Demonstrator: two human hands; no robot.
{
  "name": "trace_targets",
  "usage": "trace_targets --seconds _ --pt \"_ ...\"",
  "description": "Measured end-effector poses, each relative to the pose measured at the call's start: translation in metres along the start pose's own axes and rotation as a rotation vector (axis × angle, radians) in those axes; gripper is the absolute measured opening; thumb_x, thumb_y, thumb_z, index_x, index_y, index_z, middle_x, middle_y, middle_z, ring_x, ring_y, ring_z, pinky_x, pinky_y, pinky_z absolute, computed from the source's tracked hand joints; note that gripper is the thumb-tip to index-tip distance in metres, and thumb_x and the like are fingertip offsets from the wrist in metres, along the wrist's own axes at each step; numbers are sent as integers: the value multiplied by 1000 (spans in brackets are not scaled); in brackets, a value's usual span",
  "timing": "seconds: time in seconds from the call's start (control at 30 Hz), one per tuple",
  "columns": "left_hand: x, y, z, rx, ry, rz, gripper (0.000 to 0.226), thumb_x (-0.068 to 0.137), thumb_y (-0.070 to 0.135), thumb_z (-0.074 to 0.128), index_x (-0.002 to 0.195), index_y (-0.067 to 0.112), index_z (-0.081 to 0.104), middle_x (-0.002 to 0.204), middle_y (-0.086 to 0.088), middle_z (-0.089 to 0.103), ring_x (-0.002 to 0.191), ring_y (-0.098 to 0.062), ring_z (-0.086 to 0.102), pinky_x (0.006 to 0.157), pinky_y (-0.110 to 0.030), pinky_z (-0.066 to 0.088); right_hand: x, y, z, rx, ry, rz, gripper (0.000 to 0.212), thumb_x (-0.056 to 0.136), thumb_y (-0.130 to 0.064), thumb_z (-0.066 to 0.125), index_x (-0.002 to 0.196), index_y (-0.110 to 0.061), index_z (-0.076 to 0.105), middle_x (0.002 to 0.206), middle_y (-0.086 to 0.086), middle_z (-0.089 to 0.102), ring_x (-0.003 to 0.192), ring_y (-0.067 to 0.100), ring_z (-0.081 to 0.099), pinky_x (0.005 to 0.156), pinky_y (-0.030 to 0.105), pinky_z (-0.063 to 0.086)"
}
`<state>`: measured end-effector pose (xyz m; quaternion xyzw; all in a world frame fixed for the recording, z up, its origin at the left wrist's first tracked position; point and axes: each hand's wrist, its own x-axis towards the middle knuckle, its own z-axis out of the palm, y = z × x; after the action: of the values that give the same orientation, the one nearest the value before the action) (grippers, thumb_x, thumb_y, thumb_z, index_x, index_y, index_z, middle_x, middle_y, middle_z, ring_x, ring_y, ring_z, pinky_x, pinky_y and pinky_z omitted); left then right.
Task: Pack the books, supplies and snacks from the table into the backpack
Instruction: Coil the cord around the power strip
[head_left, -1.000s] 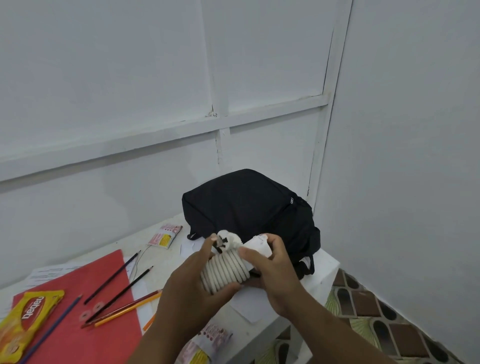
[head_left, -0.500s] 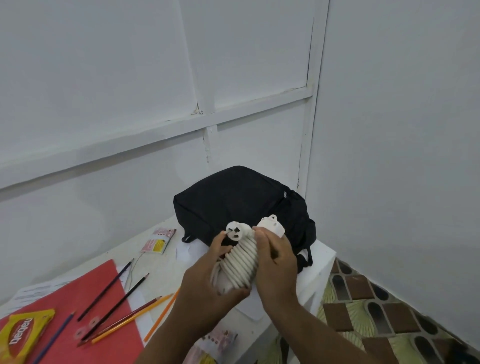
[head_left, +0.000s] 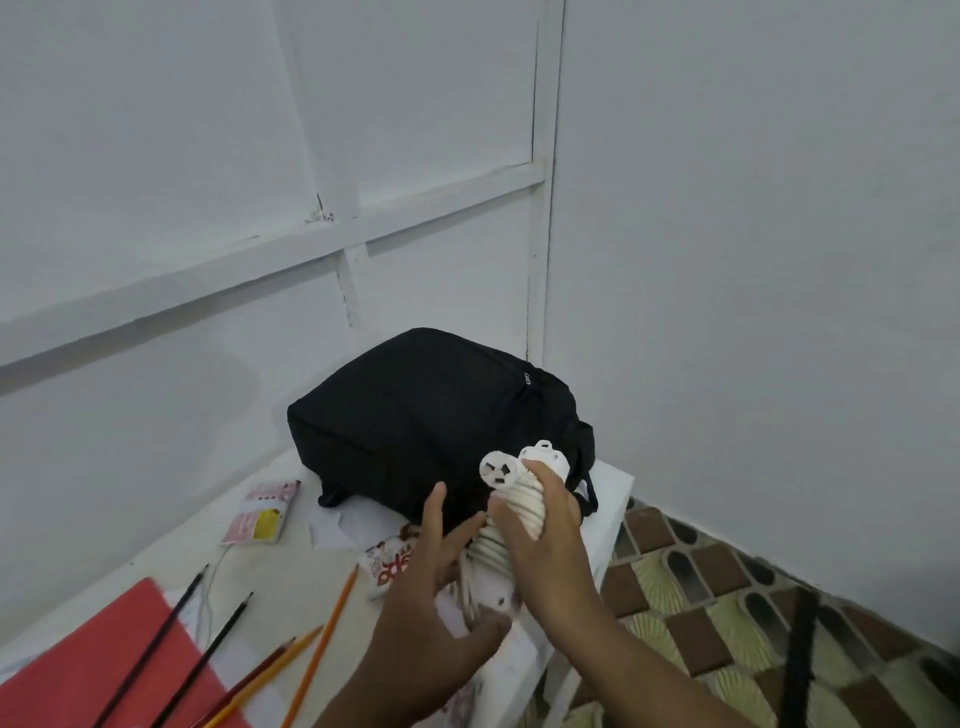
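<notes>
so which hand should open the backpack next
Probably the left hand: its fingers are spread and loosening off the white coiled cord, while the right hand grips it beside the closed backpack.

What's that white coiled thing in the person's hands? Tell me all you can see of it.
The white bundle looks like a plastic charger block with its cord wound around it in tight ribbed loops. A round plug face with dark slots sticks out at the top. It is tilted, held above the table edge in front of the black backpack. The right hand wraps it; the left hand touches its lower part.
</notes>
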<state>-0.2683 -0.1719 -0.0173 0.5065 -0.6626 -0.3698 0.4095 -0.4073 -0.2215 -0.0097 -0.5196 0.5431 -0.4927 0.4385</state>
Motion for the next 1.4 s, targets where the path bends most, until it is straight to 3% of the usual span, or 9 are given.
trace_targets --seconds 0.23,0.47,0.6,0.73,0.83,1.0,1.1,1.23,1.4 --pt "28 3 15 -432 -37 -65 84 80 23 71 147 40 24 129 11 66 111 -19 67 92 -27 53 13 13 -51 147 144 49 35 91 -26 68 115 -48 56 108 -16 64 97 4 65 81 27 55" --pt "90 -49 39 489 29 15 35 100 38 46 128 29 64 128 10 62 120 -6 51 107 -34 44 55 18 -94 283 105 88 31 93 -18 66 108 -45 63 108 3 69 98 31 69 84 53 59" --pt "110 -67 34 684 73 62 13 84 32 74 97 30 72 95 14 68 90 -9 61 83 -30 53 88 23 -107 294 -17 90 32 92 -17 68 107 -44 65 108 3 69 98 31 70 84 54 59" --pt "128 -55 22 521 130 -15 22 83 12 74 76 30 64 75 17 63 74 -3 61 70 -20 51 122 24 -110 222 -150 23 32 92 -18 67 117 -38 62 107 4 69 94 24 70 76 37 61" --pt "135 -46 21 419 164 -113 24 86 11 70 72 29 62 74 11 64 76 -9 62 70 -19 48 142 30 -110 215 -232 26 36 92 -22 67 123 -39 59 112 4 67 96 26 69 81 49 60" --pt "134 -52 30 510 59 -212 9 84 45 68 88 37 70 93 20 65 90 0 60 83 -23 49 166 32 -112 226 -319 -9 32 93 -20 65 119 -38 60 105 -2 69 87 16 70 68 28 59" --pt "134 -55 38 733 -62 -259 46 72 61 69 110 35 71 112 20 58 107 0 50 96 -23 44 176 38 -113 223 -350 11 31 93 -18 66 111 -44 62 103 -3 69 91 22 69 74 37 61" --pt "138 -46 40 576 219 -204 8 89 28 71 93 33 67 84 17 68 81 -2 64 77 -27 53 183 44 -118 206 -407 36 35 92 -27 69 123 -39 58 112 4 66 97 32 67 81 57 59" --pt "147 -38 16 480 806 -115 32 96 -5 50 95 27 45 77 3 56 70 -6 56 63 -13 42 192 44 -121 245 -480 31 32 93 -16 65 119 -36 60 96 -11 68 85 22 70 71 39 61"
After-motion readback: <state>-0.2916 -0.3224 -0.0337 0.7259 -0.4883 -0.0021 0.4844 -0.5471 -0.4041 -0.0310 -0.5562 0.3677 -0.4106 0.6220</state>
